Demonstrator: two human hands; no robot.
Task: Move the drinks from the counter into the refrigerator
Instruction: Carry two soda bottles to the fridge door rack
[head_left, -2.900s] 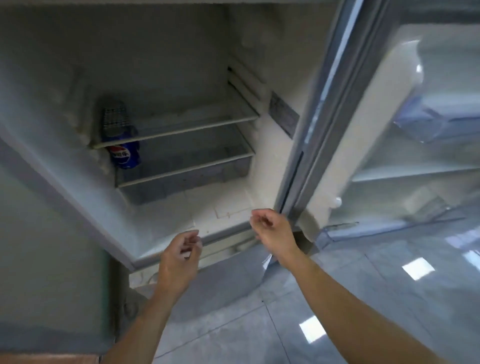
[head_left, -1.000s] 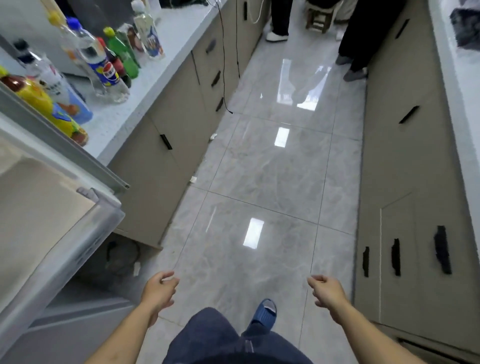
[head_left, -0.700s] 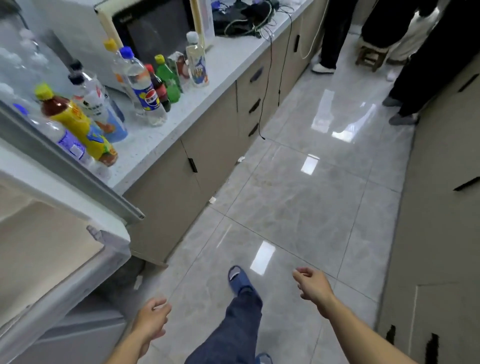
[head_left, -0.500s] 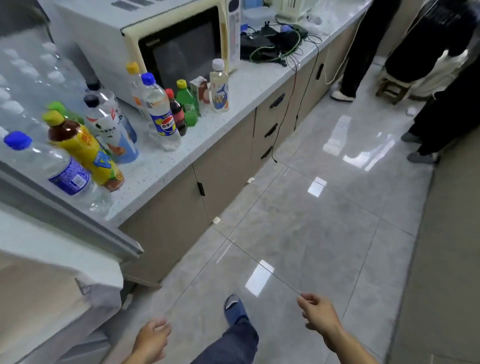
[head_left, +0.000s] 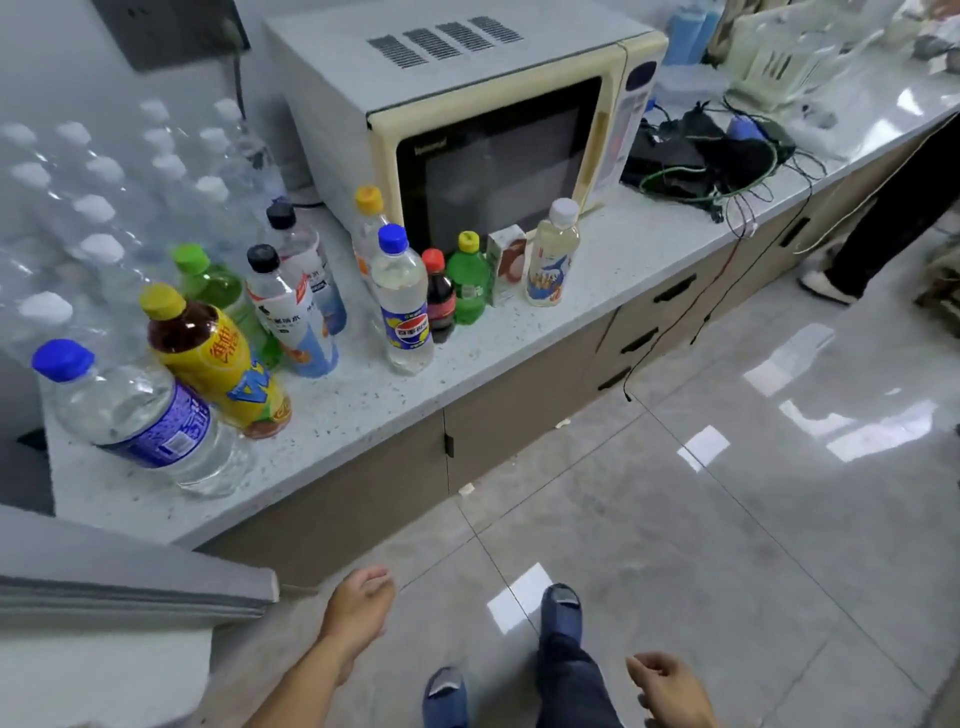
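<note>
Drinks in plastic bottles remain crowded on the speckled white counter (head_left: 519, 332): a yellow-labelled tea bottle (head_left: 215, 358), a blue-capped water bottle (head_left: 140, 421) and a clear blue-capped Pepsi bottle (head_left: 402, 304) among them. Nothing is held. The left hand (head_left: 358, 608) hangs with fingers loosely together; the right hand (head_left: 667, 688) is loosely curled. Nearly all the moving appears left.

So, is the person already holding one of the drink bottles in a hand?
No, the left hand and the right hand are both empty and low over the floor, apart from the bottles on the counter.
</note>
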